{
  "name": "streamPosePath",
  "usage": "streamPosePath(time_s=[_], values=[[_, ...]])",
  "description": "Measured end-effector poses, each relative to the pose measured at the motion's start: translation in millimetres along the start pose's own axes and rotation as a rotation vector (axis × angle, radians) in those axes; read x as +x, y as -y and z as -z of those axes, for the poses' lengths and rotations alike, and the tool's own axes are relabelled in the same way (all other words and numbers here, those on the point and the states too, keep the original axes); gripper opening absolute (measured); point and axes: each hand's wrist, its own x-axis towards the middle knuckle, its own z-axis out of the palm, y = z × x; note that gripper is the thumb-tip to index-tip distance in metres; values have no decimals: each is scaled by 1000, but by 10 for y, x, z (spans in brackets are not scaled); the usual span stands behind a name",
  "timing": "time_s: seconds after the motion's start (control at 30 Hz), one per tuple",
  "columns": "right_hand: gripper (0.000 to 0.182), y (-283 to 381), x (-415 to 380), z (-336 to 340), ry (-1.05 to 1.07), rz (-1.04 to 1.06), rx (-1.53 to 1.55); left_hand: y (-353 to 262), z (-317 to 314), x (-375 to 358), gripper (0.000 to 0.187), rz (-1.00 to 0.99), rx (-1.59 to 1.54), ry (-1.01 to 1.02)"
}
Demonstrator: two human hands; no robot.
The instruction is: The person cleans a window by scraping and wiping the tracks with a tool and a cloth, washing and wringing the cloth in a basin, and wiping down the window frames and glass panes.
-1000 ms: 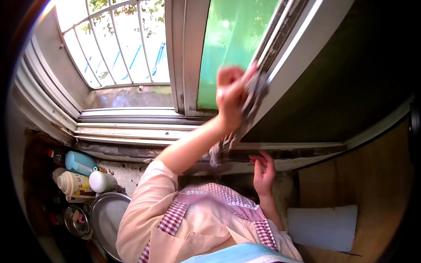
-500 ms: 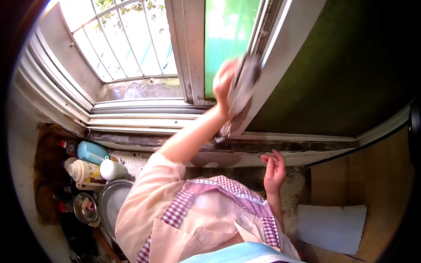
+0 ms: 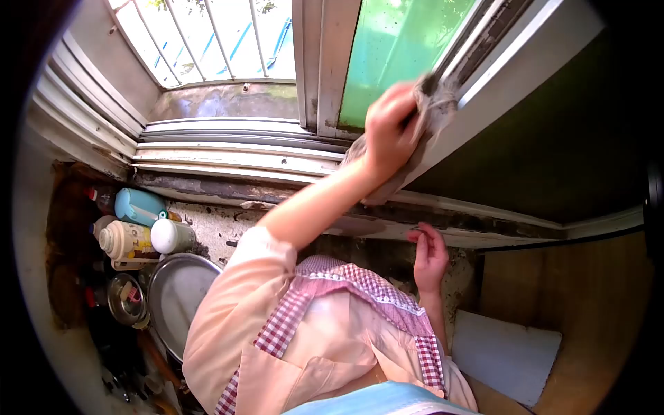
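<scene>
My left hand [image 3: 393, 128] is closed around a greyish, dirty cleaning rag [image 3: 437, 111]. It presses the rag to the edge of the white window frame [image 3: 477, 86], beside the green-tinted pane [image 3: 398, 52]. Part of the rag hangs below my wrist, partly hidden by my forearm. Lower down, my right hand [image 3: 430, 257] hovers in front of the sill, close to my apron [image 3: 360, 280]. Its fingers are loosely bent and a little apart, and I see nothing held in them.
At left on the counter stand a light blue jug [image 3: 138, 206], a cream bottle [image 3: 124, 240], a white-lidded container [image 3: 171, 236], a glass bowl [image 3: 126, 299] and a round metal tray [image 3: 183, 294]. Barred window [image 3: 207, 41] behind. A pale board [image 3: 508, 356] lies at lower right.
My left hand and the rag have shifted to the right within the view along the frame. The camera view has tilted a little. My right hand stays low, its fingers more bent.
</scene>
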Motion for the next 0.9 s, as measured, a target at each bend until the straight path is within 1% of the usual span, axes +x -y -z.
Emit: streamPosePath(time_s=[0.1, 0.13, 0.17, 0.23, 0.27, 0.3, 0.37, 0.43, 0.47, 0.5, 0.57, 0.63, 0.7, 0.77, 0.83, 0.9], values=[[17, -56, 15, -21, 53, -19, -34, 478, 280, -833, 32, -3, 146, 102], [16, -95, 25, -17, 71, -11, -54, 600, 382, -1138, 32, 89, 176, 139], [16, -110, 30, -5, 90, -18, -80, 780, 495, -1347, 35, -124, 315, 328], [15, -128, 31, -8, 124, -30, -130, 595, 481, -1336, 40, 165, 241, 201], [15, -88, 29, -5, 141, -35, -145, 586, 530, -1337, 43, 214, 232, 236], [15, -86, 24, 15, 152, -19, -149, 495, 533, -1315, 36, 204, 234, 197], [15, -111, -1, 55, 166, 23, -143, 638, 631, -1621, 27, 251, 425, 239], [15, -142, -20, 73, 157, 35, -128, 611, 691, -1706, 21, 217, 508, 267], [15, -121, -32, 90, 166, 33, -130, 629, 704, -1730, 17, 303, 440, 257], [15, -103, -49, 128, 177, 33, -137, 550, 706, -1612, 15, 442, 405, 251], [15, -143, -20, 180, 170, 41, -146, 458, 640, -1375, 16, 412, 243, 167], [16, -160, -63, 211, 136, 3, -125, 278, 528, -1032, 19, 258, 206, 86], [16, -180, -79, 211, 137, -30, -115, 54, 405, -733, 21, 217, 200, 78], [15, -175, -59, 187, 169, -43, -96, 222, 397, -821, 20, 373, 69, 64], [15, -239, -69, 158, 195, -64, -84, 396, 545, -1031, 18, 313, 250, 213], [15, -248, -88, 104, 224, -78, -75, 744, 770, -1571, 19, 377, 453, 419]])
